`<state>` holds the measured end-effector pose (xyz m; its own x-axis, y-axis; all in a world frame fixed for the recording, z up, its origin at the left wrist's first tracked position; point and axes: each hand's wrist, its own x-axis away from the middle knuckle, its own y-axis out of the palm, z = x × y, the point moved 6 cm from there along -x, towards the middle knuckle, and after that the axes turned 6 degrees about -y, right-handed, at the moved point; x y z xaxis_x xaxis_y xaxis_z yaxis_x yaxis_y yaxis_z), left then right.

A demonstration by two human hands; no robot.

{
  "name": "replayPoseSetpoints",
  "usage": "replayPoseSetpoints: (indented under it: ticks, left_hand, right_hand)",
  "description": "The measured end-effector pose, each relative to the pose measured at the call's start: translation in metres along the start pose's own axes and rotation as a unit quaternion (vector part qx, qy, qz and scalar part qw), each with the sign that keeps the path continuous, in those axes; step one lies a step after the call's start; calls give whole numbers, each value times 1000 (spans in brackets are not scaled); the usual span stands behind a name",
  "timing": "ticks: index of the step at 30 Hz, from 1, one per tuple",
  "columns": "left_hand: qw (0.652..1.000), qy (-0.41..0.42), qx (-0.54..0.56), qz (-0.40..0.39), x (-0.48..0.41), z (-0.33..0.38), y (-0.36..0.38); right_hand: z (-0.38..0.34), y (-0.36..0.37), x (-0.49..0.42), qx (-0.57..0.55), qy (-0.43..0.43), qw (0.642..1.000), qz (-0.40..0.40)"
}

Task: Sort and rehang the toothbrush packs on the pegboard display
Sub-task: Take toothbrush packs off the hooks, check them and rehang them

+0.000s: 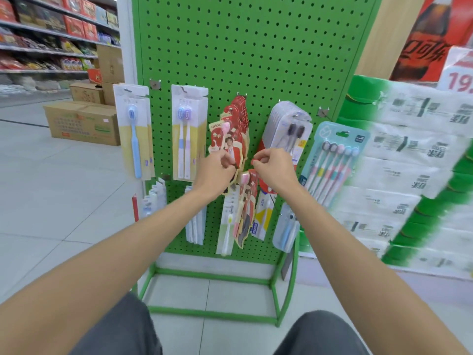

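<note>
Currently, both hands work at the centre of the green pegboard (pixel 256 47), which stands on a green frame on the tiled floor (pixel 64 201).

1. Left hand (pixel 217 172): the fingers (pixel 226 162) are curled around the lower part of the upper red packs (pixel 230 134), a fanned stack hanging from a hook in the middle of the top row. The front pack carries a pink-headed toothbrush.
2. Right hand (pixel 275 169): thumb and forefinger are closed in a pinch at the top edge of the lower red pack (pixel 247 201), which hangs directly below the upper stack. The exact contact point is partly hidden by the fingers.
3. Top row, from the viewer's left: a single blue toothbrush pack (pixel 133 131), an empty hook (pixel 154 84), a two-brush pack (pixel 185 131), the upper red packs, a stack of dark-bristle packs (pixel 289 129) tilted to one side, and a teal five-brush pack (pixel 332 160) at the board's edge, also hanging at an angle.
4. Bottom row: white packs (pixel 156 198) at the far end, further white packs (pixel 194 226) beside them, a pack with a yellow-headed brush (pixel 226 226) touching the lower red pack, and a clear pack with a blue brush (pixel 286 226) at the other end.

Adjacent items: wrapped paper rolls (pixel 409 175) are stacked just beside the board on the right-hand side. Cardboard boxes (pixel 84 121) sit on the floor on the other side, in front of stocked shelves (pixel 51 34).
</note>
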<state>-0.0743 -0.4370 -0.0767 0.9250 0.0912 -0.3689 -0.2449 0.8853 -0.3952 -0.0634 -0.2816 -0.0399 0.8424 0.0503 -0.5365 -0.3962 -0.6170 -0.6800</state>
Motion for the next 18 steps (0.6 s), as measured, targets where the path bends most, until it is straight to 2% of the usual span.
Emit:
replayPoseSetpoints:
  ticks: [6, 11, 14, 18]
  left_hand:
    - [987, -99, -16, -128, 25, -99, 39]
    - [963, -193, 61, -179, 54, -150, 62]
    - [962, -182, 45, -197, 52, -160, 65]
    - [963, -171, 21, -207, 54, -170, 66]
  right_hand:
    - [35, 59, 40, -45, 32, 998, -40]
    - [58, 100, 70, -126, 53, 989, -61]
    - [78, 121, 86, -172, 83, 980, -53]
    - [84, 140, 96, -175, 81, 979, -72]
